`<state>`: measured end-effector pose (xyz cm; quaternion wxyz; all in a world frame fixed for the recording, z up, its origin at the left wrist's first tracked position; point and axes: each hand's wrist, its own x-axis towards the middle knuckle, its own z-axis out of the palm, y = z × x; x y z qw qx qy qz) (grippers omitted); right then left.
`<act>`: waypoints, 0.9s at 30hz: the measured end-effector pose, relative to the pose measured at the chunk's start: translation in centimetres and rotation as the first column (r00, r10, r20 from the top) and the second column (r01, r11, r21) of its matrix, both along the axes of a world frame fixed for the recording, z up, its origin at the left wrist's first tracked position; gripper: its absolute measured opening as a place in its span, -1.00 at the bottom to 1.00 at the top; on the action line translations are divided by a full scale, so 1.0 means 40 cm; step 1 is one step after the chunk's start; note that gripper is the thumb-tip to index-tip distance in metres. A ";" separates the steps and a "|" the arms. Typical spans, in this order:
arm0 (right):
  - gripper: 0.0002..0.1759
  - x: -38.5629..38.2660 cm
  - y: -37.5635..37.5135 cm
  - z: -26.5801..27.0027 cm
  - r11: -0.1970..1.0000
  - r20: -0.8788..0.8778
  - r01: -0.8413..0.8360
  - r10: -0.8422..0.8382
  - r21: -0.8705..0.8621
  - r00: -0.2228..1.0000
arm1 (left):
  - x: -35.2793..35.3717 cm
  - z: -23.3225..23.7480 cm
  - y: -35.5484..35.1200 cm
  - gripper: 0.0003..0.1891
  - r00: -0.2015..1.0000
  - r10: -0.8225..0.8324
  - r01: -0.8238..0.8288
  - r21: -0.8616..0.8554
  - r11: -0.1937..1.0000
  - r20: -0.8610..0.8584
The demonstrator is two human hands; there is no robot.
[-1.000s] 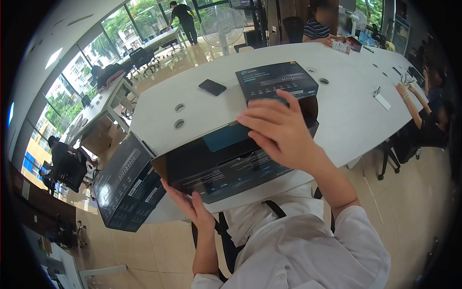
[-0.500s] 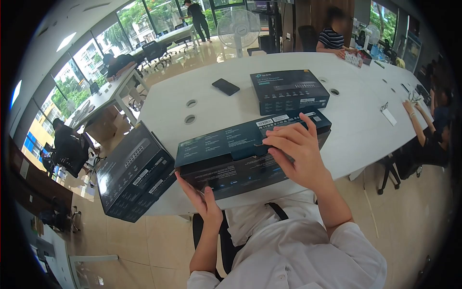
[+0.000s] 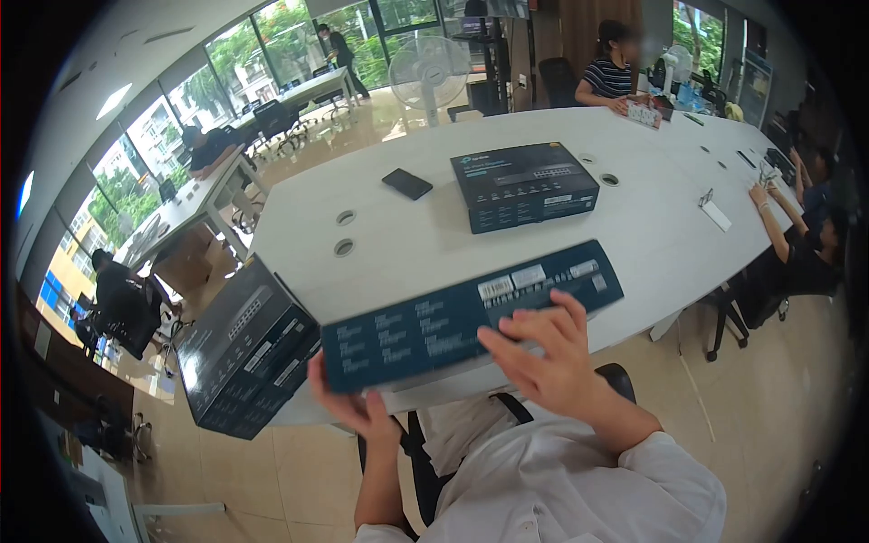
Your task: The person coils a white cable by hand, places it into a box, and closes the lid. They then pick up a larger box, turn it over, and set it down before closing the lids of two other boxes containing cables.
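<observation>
A long network switch box (image 3: 416,339) with a teal side covered in white print and barcode labels is tipped at the table's front edge, the teal side turned up towards me. My left hand (image 3: 355,412) grips its left end, fingers at the corner and thumb below. At the right part of the near edge, my right hand (image 3: 548,357) has its fingers spread and slightly bent, fingertips against the teal side. Farther back lies another switch box (image 3: 525,185), flat on the table. Dark switch boxes (image 3: 244,348) stand stacked at the left edge.
A black phone (image 3: 407,184) rests on the white table (image 3: 308,271) near round cable holes (image 3: 345,217). A small white item (image 3: 715,213) lies to the right. People sit at the far and right sides. A standing fan (image 3: 430,77) is behind the table.
The long box has tipped so its teal side faces me more fully and its dark front has dropped from sight. My right hand has moved slightly lower and its pinch at the flap has opened.
</observation>
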<state>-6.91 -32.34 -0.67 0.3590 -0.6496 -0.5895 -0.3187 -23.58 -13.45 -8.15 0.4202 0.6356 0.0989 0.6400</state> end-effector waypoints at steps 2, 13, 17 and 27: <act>-0.54 -0.026 -0.035 -0.026 0.999 0.022 -0.006 0.005 0.037 1.000 | -0.024 0.044 0.005 -0.07 0.986 0.156 -0.138 0.214 0.967 -0.067; -0.51 0.051 -0.210 0.023 0.984 -0.298 0.132 -0.092 0.117 0.950 | -0.040 0.054 0.016 -0.53 0.998 -0.006 0.022 0.286 0.958 -0.059; -0.35 0.067 -0.201 0.015 0.990 -0.554 0.138 -0.092 0.043 0.828 | -0.049 0.073 0.004 -0.55 0.985 -0.004 0.015 0.066 0.998 -0.172; -0.11 0.097 -0.207 -0.019 0.988 -0.798 0.109 -0.156 -0.114 0.583 | -0.054 0.080 -0.005 -0.10 0.786 -0.423 0.306 -0.311 0.900 -0.452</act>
